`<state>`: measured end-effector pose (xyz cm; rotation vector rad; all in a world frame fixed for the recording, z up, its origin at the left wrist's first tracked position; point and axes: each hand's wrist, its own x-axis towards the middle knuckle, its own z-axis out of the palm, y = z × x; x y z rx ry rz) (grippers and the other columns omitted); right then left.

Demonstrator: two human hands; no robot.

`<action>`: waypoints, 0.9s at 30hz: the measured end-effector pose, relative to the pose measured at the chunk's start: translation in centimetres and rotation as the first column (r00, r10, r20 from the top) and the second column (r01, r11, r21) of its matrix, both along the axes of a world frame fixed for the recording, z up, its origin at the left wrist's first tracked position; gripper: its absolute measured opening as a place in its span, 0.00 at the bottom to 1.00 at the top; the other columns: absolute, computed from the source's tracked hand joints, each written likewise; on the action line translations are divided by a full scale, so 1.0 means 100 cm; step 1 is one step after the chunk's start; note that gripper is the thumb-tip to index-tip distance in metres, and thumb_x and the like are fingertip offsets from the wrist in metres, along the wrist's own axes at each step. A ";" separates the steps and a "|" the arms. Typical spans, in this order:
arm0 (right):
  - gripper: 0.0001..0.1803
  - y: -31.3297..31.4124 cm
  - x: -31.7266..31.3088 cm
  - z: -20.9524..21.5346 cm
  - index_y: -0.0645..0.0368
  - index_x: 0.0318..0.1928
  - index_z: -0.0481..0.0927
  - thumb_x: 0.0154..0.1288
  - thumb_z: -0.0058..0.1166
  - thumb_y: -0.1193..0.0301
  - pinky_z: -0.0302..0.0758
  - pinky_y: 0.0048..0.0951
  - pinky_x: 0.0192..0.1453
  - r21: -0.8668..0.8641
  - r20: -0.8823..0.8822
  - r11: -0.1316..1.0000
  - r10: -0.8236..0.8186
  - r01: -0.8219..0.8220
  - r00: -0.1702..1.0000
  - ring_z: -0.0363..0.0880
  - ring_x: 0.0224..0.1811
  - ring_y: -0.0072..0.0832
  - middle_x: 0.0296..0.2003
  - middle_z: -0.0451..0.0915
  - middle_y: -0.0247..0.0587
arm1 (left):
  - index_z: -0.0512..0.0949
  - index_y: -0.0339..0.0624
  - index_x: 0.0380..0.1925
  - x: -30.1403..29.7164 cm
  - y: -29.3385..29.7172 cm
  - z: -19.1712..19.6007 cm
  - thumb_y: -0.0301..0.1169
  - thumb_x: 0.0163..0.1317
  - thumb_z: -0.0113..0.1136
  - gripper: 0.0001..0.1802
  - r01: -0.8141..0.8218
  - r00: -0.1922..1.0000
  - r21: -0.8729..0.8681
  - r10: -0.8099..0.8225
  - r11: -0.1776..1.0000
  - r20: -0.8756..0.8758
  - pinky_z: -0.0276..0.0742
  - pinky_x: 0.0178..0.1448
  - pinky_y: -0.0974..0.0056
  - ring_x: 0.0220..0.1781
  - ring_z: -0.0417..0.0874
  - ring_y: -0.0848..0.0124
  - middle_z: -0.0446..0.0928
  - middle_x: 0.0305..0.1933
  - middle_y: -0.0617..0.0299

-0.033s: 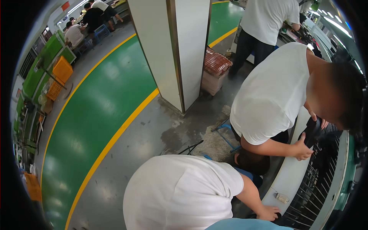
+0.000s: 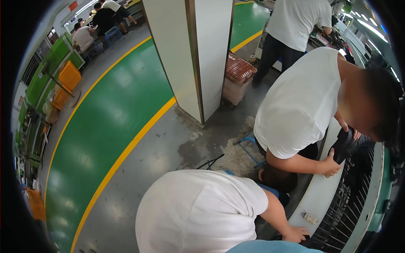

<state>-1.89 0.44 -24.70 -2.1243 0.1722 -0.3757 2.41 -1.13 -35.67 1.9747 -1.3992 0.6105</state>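
Note:
From a white sleeve at the lower middle, my left arm reaches right to a pale ledge [image 2: 319,195]. My left hand [image 2: 296,234] rests at that ledge, its fingers bent over a black piece [image 2: 306,238], which is mostly hidden. My right hand is outside the picture. Close by on the ledge lies a small whitish block [image 2: 310,218] with a thin wire. Farther along, a co-worker [image 2: 295,105] in a white shirt leans over the ledge, both hands on a larger black piece [image 2: 344,145].
Dark metal rods [image 2: 344,206] run beside the ledge, with a pale rail beyond. Light-blue material [image 2: 270,247] covers part of the lower edge. A white pillar [image 2: 177,55], a stack of reddish packs [image 2: 239,69] and a blue stool frame [image 2: 249,152] stand left of the co-worker.
The co-worker's near hand has turned and closed more around the larger black piece, shifting slightly left. My left hand stays at the ledge.

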 end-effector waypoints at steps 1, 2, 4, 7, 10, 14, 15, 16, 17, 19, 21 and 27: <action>0.55 0.001 -0.001 0.000 0.64 0.88 0.68 0.59 0.72 0.70 0.73 0.54 0.88 0.011 0.002 1.000 0.001 -0.001 1.000 0.74 0.84 0.56 0.83 0.71 0.67 | 0.93 0.41 0.45 0.002 0.004 -0.004 0.53 0.48 0.76 0.31 0.023 0.999 -0.013 -0.023 1.000 0.031 0.61 0.85 0.37 0.85 0.67 0.38 0.83 0.68 0.46; 0.54 0.001 -0.003 0.000 0.64 0.88 0.68 0.59 0.71 0.70 0.73 0.54 0.88 0.017 0.003 1.000 -0.002 0.002 1.000 0.74 0.84 0.55 0.83 0.71 0.67 | 0.93 0.40 0.44 0.002 0.006 -0.007 0.53 0.48 0.76 0.30 0.049 0.997 -0.027 -0.047 0.998 0.062 0.63 0.83 0.36 0.84 0.69 0.38 0.84 0.66 0.47; 0.54 0.008 0.002 0.007 0.64 0.88 0.69 0.60 0.71 0.70 0.73 0.54 0.88 0.030 0.030 0.998 0.045 -0.046 0.999 0.74 0.84 0.55 0.83 0.71 0.67 | 0.93 0.40 0.43 0.031 -0.013 -0.011 0.53 0.47 0.76 0.30 0.103 0.994 0.098 -0.098 0.990 -0.052 0.66 0.80 0.36 0.82 0.70 0.39 0.86 0.63 0.48; 0.53 0.001 -0.006 0.004 0.64 0.88 0.69 0.61 0.71 0.69 0.73 0.55 0.88 0.079 0.060 0.996 0.031 -0.036 0.998 0.74 0.83 0.55 0.84 0.71 0.66 | 0.93 0.40 0.43 0.018 -0.013 -0.006 0.53 0.48 0.75 0.30 0.144 0.989 0.031 -0.143 0.989 -0.027 0.69 0.77 0.38 0.78 0.74 0.41 0.88 0.59 0.48; 0.52 -0.002 -0.015 0.009 0.64 0.87 0.69 0.63 0.70 0.68 0.74 0.55 0.87 0.133 0.097 0.991 0.019 -0.032 0.995 0.74 0.83 0.54 0.84 0.70 0.66 | 0.90 0.39 0.50 0.012 -0.003 0.039 0.48 0.51 0.76 0.30 0.196 0.970 -0.090 -0.207 0.976 -0.128 0.72 0.75 0.39 0.75 0.78 0.43 0.87 0.58 0.47; 0.50 -0.018 -0.031 0.010 0.65 0.87 0.70 0.64 0.69 0.67 0.74 0.55 0.87 0.219 0.142 0.976 -0.040 0.008 0.989 0.75 0.83 0.54 0.84 0.70 0.66 | 0.73 0.40 0.71 -0.016 0.098 0.196 0.22 0.68 0.71 0.31 0.273 0.547 -0.798 -0.769 0.537 -0.331 0.83 0.73 0.42 0.78 0.80 0.44 0.69 0.83 0.36; 0.50 -0.024 -0.036 0.012 0.65 0.87 0.70 0.65 0.69 0.67 0.74 0.55 0.87 0.242 0.158 0.970 -0.056 0.016 0.986 0.75 0.83 0.54 0.84 0.70 0.66 | 0.71 0.41 0.72 -0.021 0.150 0.241 0.21 0.69 0.70 0.32 0.224 0.609 -0.872 -0.761 0.435 -0.223 0.84 0.67 0.45 0.72 0.81 0.48 0.71 0.79 0.38; 0.50 -0.023 -0.040 0.015 0.65 0.87 0.70 0.65 0.69 0.67 0.75 0.55 0.87 0.266 0.176 0.964 -0.052 0.003 0.983 0.75 0.83 0.54 0.84 0.70 0.66 | 0.69 0.41 0.73 -0.030 0.214 0.282 0.20 0.70 0.69 0.33 0.198 0.781 -0.896 -0.616 0.397 -0.101 0.85 0.61 0.47 0.65 0.82 0.51 0.74 0.74 0.41; 0.49 -0.021 -0.043 0.017 0.65 0.87 0.70 0.66 0.69 0.67 0.75 0.55 0.87 0.288 0.186 0.957 -0.045 -0.010 0.981 0.75 0.83 0.53 0.84 0.70 0.66 | 0.67 0.42 0.73 -0.040 0.278 0.319 0.20 0.71 0.69 0.34 0.157 0.932 -0.910 -0.362 0.385 0.007 0.85 0.55 0.50 0.59 0.84 0.54 0.76 0.70 0.43; 0.49 -0.030 -0.055 0.023 0.65 0.87 0.70 0.67 0.68 0.66 0.75 0.56 0.86 0.321 0.221 0.947 -0.082 0.007 0.972 0.75 0.83 0.53 0.84 0.70 0.65 | 0.62 0.43 0.75 -0.054 0.389 0.378 0.18 0.73 0.67 0.35 0.077 0.961 -0.948 0.231 0.309 0.153 0.86 0.44 0.56 0.46 0.86 0.60 0.81 0.61 0.48; 0.48 -0.045 -0.074 0.032 0.65 0.87 0.70 0.68 0.68 0.66 0.75 0.56 0.86 0.327 0.260 0.942 -0.165 0.074 0.951 0.75 0.83 0.53 0.84 0.70 0.65 | 0.58 0.44 0.77 -0.067 0.473 0.408 0.17 0.75 0.65 0.37 0.134 0.776 -0.978 0.597 0.160 0.204 0.87 0.32 0.62 0.33 0.89 0.66 0.85 0.52 0.53; 0.46 -0.061 -0.127 0.047 0.65 0.87 0.71 0.70 0.67 0.65 0.76 0.56 0.86 0.459 0.366 0.884 -0.282 0.092 0.887 0.75 0.83 0.52 0.84 0.70 0.65 | 0.76 0.29 0.75 -0.167 0.590 0.482 0.27 0.77 0.72 0.30 0.389 0.348 -0.902 0.878 0.186 0.330 0.87 0.52 0.57 0.51 0.91 0.65 0.87 0.57 0.46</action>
